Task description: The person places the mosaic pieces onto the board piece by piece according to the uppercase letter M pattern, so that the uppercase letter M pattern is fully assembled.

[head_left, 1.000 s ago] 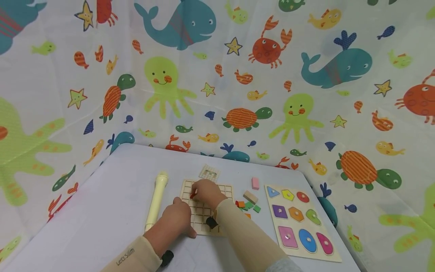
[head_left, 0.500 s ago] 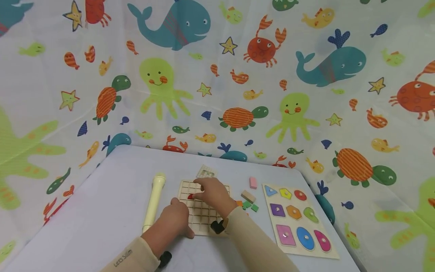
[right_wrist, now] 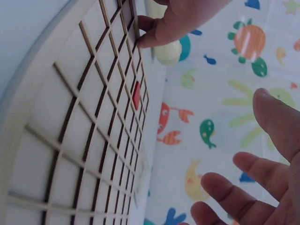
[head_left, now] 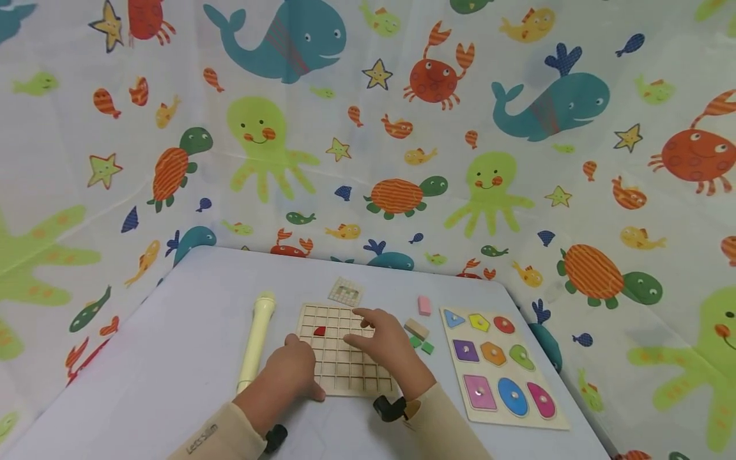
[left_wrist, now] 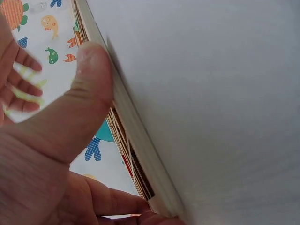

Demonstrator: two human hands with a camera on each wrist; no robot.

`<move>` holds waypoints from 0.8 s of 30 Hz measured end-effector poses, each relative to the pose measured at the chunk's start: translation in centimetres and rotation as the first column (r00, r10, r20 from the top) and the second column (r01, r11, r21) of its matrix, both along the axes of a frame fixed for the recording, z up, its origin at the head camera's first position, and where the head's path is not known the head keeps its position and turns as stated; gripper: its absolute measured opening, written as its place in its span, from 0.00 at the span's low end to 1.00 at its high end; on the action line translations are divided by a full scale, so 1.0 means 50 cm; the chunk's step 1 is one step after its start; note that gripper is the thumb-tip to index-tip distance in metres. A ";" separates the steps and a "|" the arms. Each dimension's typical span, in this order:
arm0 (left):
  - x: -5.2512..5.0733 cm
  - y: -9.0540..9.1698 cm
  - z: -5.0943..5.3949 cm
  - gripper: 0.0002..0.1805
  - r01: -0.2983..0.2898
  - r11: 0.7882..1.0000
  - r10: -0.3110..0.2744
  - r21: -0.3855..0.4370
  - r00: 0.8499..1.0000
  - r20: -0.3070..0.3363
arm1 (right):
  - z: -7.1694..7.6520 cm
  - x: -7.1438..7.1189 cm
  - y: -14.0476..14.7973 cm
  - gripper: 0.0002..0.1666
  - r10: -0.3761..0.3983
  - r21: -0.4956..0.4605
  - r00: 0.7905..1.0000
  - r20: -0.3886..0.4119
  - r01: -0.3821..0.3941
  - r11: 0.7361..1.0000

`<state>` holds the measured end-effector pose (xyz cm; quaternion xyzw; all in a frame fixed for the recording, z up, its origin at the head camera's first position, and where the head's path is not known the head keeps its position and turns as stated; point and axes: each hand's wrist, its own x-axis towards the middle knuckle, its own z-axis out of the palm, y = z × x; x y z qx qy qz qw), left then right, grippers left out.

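Observation:
A wooden grid board [head_left: 345, 380] lies on the table, divided by raised strips into square cells. One red piece [head_left: 319, 331] sits in a cell near its upper left. My left hand [head_left: 292, 367] holds the board's near left corner; in the left wrist view the thumb [left_wrist: 96, 70] presses along one edge while the fingers are at the corner. Above the board's right half is my right hand [head_left: 386, 345], thumb and fingers spread apart with nothing between them. The right wrist view shows those fingers [right_wrist: 225, 192] apart from the board.
A small patterned card [head_left: 346, 291] lies beyond the board. To the right are a pink block [head_left: 424, 305], a tan block [head_left: 416, 329], green pieces [head_left: 427, 348] and a shape puzzle [head_left: 506, 415]. A cream tube [head_left: 256, 335] lies left. Sea-animal cloth [head_left: 345, 160] hangs behind.
My right hand has let go of the red piece, which stays in its cell, and has moved right with its fingers spreading. The left hand keeps its place at the board's corner.

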<state>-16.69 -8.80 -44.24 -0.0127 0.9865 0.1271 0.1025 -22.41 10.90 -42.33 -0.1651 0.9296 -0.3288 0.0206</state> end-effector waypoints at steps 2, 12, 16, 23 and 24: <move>0.000 -0.001 -0.001 0.44 -0.003 1.000 0.003 0.009 1.000 0.002 | -0.005 0.009 0.021 0.38 -0.027 -0.017 1.000 0.008 0.027 0.999; 0.002 -0.004 -0.004 0.47 -0.004 1.000 0.004 0.027 1.000 0.002 | -0.017 0.023 0.122 0.34 -0.176 0.000 0.984 -0.008 0.176 0.984; 0.001 -0.005 -0.005 0.47 -0.005 0.999 0.005 0.034 1.000 0.006 | -0.022 0.024 0.152 0.34 -0.255 0.022 0.966 0.044 0.255 0.967; -0.004 -0.004 -0.013 0.46 0.004 0.999 -0.003 0.049 1.000 -0.006 | -0.036 0.040 0.191 0.39 -0.331 0.147 0.943 0.038 0.322 0.935; -0.004 -0.004 -0.013 0.46 0.006 0.999 -0.005 0.047 1.000 -0.007 | -0.038 0.043 0.195 0.39 -0.335 0.171 0.942 0.034 0.325 0.930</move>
